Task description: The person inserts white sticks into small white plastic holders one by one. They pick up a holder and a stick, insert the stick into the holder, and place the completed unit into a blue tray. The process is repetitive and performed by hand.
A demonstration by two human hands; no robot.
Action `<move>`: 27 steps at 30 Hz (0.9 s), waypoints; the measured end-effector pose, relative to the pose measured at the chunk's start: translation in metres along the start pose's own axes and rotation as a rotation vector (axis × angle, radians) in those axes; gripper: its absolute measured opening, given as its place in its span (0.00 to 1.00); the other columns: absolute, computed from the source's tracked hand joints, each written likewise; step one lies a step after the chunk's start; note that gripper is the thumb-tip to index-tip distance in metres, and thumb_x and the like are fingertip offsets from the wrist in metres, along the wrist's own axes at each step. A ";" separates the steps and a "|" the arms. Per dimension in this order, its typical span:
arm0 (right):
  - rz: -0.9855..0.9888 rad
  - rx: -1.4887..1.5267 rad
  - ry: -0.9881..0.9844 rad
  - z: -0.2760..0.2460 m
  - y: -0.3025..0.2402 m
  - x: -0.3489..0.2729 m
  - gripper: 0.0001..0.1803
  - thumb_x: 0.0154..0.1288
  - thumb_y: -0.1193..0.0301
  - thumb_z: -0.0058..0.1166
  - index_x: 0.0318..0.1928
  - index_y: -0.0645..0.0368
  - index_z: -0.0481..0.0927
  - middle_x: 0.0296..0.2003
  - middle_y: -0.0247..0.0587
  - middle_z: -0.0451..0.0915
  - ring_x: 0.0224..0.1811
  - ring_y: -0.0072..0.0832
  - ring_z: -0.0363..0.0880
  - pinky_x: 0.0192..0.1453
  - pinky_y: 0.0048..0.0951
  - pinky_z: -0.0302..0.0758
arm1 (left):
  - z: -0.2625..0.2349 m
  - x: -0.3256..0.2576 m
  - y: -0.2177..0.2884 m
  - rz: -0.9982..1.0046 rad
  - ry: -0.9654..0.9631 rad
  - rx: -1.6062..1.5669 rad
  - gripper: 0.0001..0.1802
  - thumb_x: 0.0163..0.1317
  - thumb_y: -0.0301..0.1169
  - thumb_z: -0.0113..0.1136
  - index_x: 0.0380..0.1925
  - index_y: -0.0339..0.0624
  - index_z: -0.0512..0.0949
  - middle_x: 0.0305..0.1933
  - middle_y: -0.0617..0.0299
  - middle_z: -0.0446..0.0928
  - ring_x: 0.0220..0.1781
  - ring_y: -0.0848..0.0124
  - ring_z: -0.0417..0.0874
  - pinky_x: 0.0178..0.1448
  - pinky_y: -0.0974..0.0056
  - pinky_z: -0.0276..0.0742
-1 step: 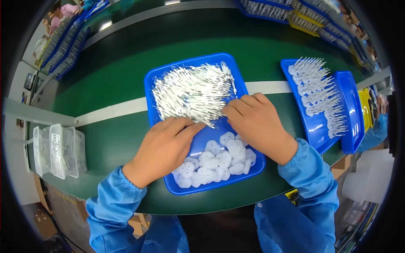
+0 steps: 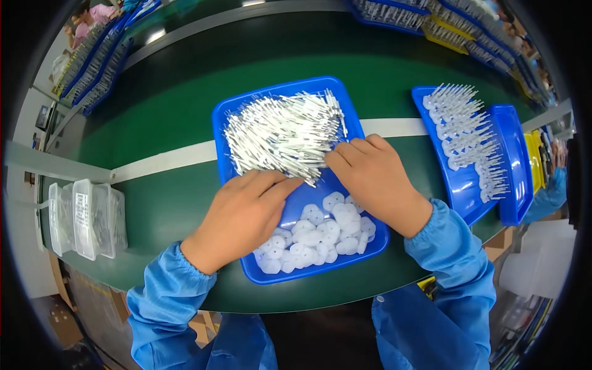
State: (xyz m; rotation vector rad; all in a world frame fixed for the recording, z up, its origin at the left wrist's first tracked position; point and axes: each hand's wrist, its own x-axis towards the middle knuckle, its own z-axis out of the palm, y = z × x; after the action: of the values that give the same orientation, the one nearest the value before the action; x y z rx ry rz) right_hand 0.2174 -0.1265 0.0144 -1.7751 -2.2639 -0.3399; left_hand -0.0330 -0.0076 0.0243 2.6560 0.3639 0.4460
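A blue tray lies before me, with a heaped pile of thin white rods in its far part and many-sided white plastic discs in its near part. My left hand reaches over the tray's left side, its fingers curled and closed at the pile's near edge. Its thumb and forefinger meet beside some rod ends. From the right, my right hand is bent over the pile's near right edge, with its fingers curled together. Both sets of fingertips are partly hidden, so what they pinch cannot be made out.
A second blue tray at the right bears rows of discs with rods standing in them, beside a blue lid or tray. Clear plastic boxes stand at the left. Stacked filled trays line the green table's far side.
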 end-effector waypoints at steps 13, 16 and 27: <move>0.285 0.552 -0.041 -0.023 0.002 -0.022 0.13 0.58 0.77 0.75 0.42 0.51 0.87 0.36 0.35 0.84 0.40 0.34 0.86 0.50 0.36 0.79 | 0.000 0.018 0.000 -0.154 -0.351 -0.323 0.16 0.69 0.25 0.73 0.55 0.47 0.90 0.45 0.59 0.85 0.41 0.62 0.87 0.46 0.60 0.83; 0.540 0.874 -0.042 -0.025 0.002 -0.026 0.12 0.62 0.79 0.76 0.44 0.55 0.88 0.38 0.35 0.88 0.41 0.26 0.88 0.50 0.30 0.80 | 0.000 0.011 -0.013 -0.166 -0.105 -0.496 0.13 0.73 0.23 0.69 0.55 0.44 0.89 0.44 0.62 0.85 0.39 0.72 0.84 0.44 0.65 0.80; 0.367 0.901 0.285 0.004 -0.009 0.011 0.13 0.64 0.78 0.77 0.48 0.57 0.93 0.40 0.41 0.94 0.35 0.27 0.92 0.42 0.30 0.87 | 0.037 0.031 -0.010 -0.311 0.391 -1.179 0.21 0.72 0.16 0.69 0.63 0.38 0.78 0.58 0.62 0.80 0.55 0.77 0.86 0.45 0.74 0.83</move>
State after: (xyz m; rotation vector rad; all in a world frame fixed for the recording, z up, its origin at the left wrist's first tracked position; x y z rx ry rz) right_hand 0.2059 -0.1175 0.0141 -1.4520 -1.4657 0.4153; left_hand 0.0071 -0.0022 -0.0039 1.3451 0.4328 0.7694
